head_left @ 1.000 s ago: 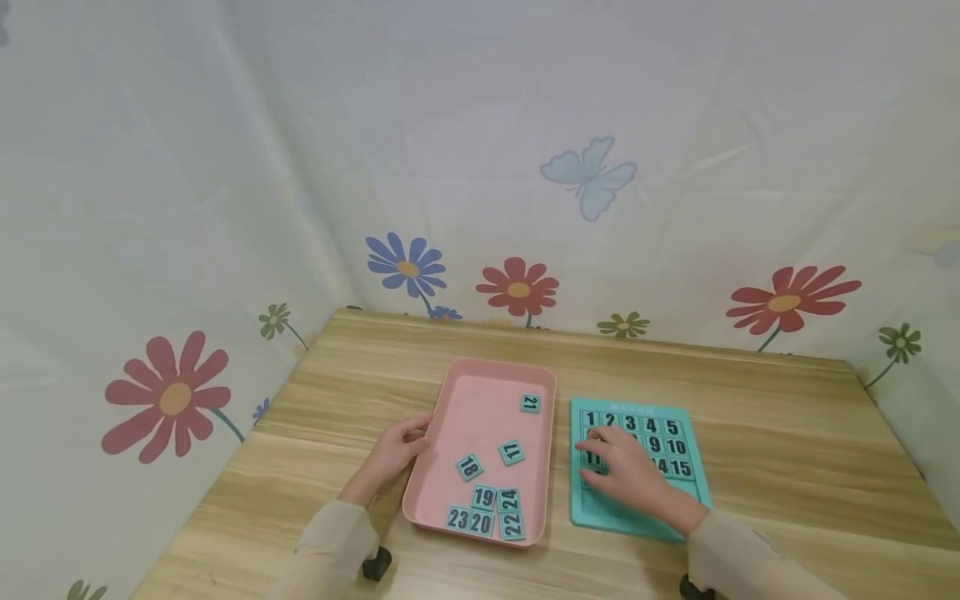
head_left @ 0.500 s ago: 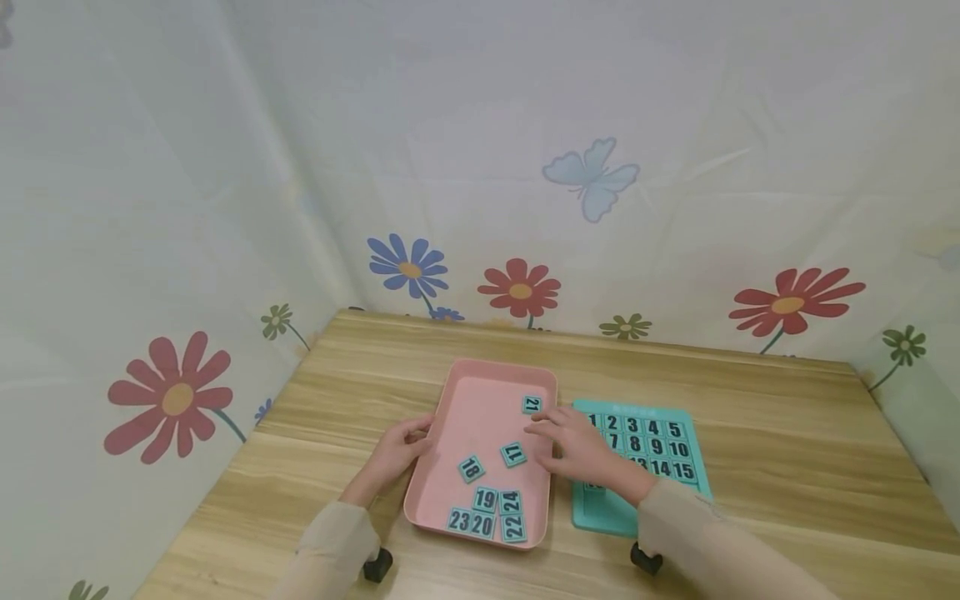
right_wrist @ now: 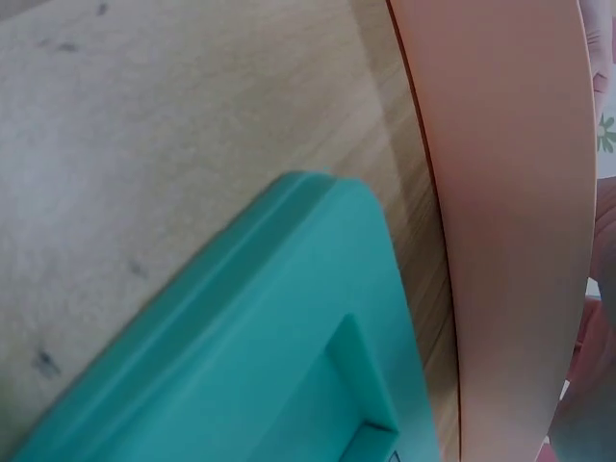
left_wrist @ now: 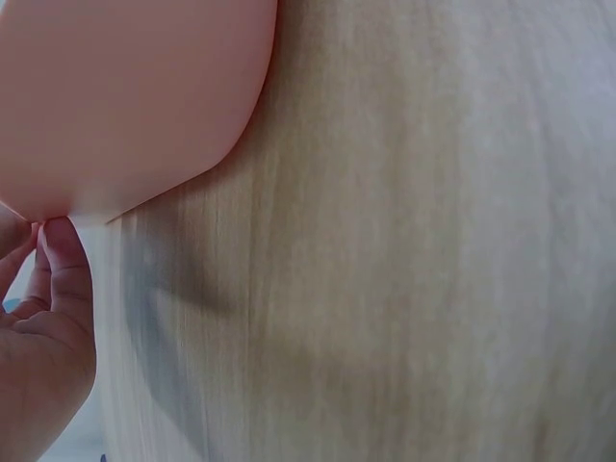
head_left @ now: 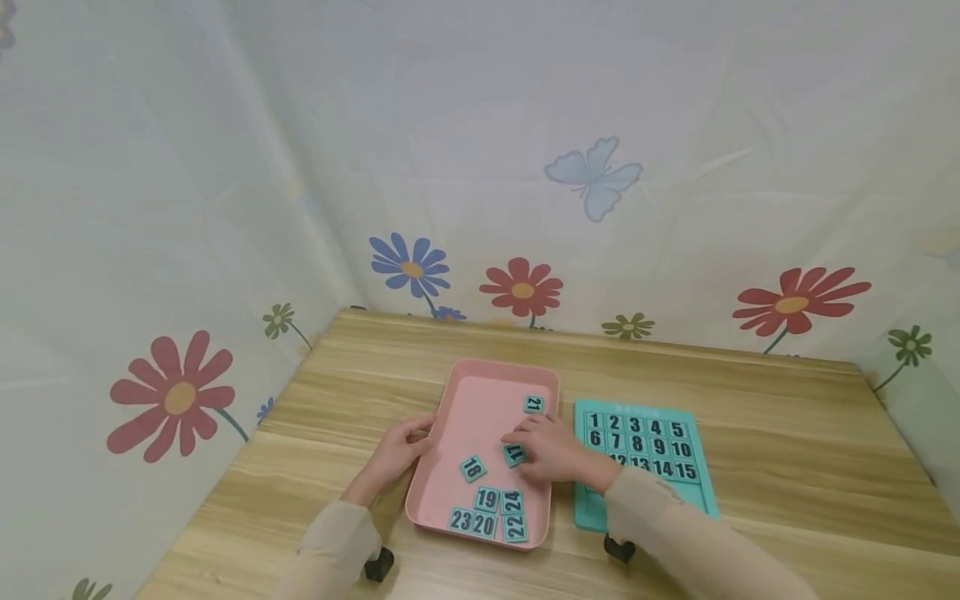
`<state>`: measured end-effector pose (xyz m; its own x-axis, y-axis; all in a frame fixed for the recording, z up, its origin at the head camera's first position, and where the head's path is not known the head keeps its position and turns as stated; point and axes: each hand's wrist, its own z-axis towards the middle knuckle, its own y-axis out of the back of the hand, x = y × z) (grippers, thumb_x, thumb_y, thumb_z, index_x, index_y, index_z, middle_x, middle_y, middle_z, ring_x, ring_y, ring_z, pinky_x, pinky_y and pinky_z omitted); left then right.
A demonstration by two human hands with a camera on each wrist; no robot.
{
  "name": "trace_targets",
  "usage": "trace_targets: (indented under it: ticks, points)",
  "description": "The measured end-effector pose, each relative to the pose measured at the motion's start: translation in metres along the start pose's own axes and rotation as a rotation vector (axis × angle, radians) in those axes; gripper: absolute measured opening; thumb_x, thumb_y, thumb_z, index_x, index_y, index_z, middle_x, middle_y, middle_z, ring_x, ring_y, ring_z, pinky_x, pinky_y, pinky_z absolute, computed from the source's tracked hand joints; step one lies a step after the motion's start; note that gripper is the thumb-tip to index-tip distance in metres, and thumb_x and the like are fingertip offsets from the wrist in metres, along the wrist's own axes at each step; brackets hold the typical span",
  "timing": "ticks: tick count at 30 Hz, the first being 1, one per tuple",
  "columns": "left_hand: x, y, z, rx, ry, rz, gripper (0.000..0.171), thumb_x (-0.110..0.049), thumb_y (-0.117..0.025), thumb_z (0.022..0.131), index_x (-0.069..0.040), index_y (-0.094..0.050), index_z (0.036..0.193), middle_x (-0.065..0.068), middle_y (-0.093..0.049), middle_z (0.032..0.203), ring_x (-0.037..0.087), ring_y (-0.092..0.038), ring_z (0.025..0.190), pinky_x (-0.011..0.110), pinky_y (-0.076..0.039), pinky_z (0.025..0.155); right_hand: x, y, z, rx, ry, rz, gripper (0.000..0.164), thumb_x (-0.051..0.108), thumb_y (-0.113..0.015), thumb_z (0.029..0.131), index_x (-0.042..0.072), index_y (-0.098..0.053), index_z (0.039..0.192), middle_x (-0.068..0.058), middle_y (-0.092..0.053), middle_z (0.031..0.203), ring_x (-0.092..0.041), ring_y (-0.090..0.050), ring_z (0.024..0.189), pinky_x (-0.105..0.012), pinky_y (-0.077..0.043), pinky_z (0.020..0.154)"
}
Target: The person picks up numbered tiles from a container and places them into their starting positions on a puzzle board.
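Note:
My left hand [head_left: 400, 451] pinches the left rim of the pink tray [head_left: 467, 392] between thumb and fingers. The left wrist view shows those fingers [left_wrist: 67, 265] against the tray's edge. My right hand [head_left: 551, 450] reaches over the tray's right wall, its fingers and thumb spread around the teal number tile 17 [head_left: 514, 455], which lies flat; whether they touch it cannot be told. Tile 21 [head_left: 533, 404] lies just beyond that hand, and tile 18 [head_left: 472, 468] to its left. Tiles 19 [head_left: 487, 499], 24 [head_left: 512, 502], 23 [head_left: 461, 520], 20 [head_left: 484, 524] and 22 [head_left: 514, 527] cluster near the front.
Right of the tray, a teal number board [head_left: 707, 467] lies on the wooden table [head_left: 787, 433] with rows of tiles in it. My right forearm covers its lower left part. A flower-printed curtain [head_left: 675, 208] stands behind the table.
My right hand has moved left from above the number board, over the tray's wall, to tile 17. My left hand keeps its hold on the tray, and the tiles in the tray lie as before.

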<state>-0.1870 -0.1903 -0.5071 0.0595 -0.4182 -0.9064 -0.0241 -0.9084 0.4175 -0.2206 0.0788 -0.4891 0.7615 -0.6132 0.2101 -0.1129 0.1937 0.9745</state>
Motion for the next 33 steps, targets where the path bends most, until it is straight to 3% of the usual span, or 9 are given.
trace_targets:
  ticks: [11, 24, 33]
  points:
    - [-0.002, 0.001, 0.001, 0.015, -0.001, 0.005, 0.040, 0.002, -0.053, 0.083, 0.001, -0.049, 0.123, 0.019, -0.059, 0.108, 0.026, -0.059, 0.091, 0.032, -0.052, 0.075, 0.002, 0.001, 0.000, 0.014, -0.030, -0.012, 0.040, 0.028, -0.067, 0.071, 0.019, -0.062, 0.110, 0.009, -0.050, 0.074, -0.012, -0.044, 0.085, -0.036, -0.034, 0.082]
    - [-0.004, 0.000, 0.000, 0.006, 0.017, 0.001, 0.040, 0.001, -0.054, 0.083, -0.001, -0.050, 0.123, 0.017, -0.059, 0.109, 0.024, -0.059, 0.090, 0.032, -0.052, 0.074, 0.003, 0.002, 0.000, 0.026, -0.074, -0.010, 0.030, 0.030, -0.067, 0.073, 0.020, -0.066, 0.101, 0.009, -0.053, 0.081, -0.010, -0.041, 0.081, -0.032, -0.034, 0.079]
    - [-0.002, 0.000, -0.002, 0.027, 0.000, -0.007, 0.040, 0.002, -0.052, 0.083, 0.002, -0.048, 0.124, 0.021, -0.056, 0.111, 0.028, -0.058, 0.093, 0.033, -0.053, 0.075, 0.004, 0.014, -0.003, -0.125, -0.006, 0.009, 0.027, 0.029, -0.069, 0.071, 0.015, -0.068, 0.095, 0.005, -0.056, 0.083, -0.006, -0.045, 0.072, -0.018, -0.040, 0.063]
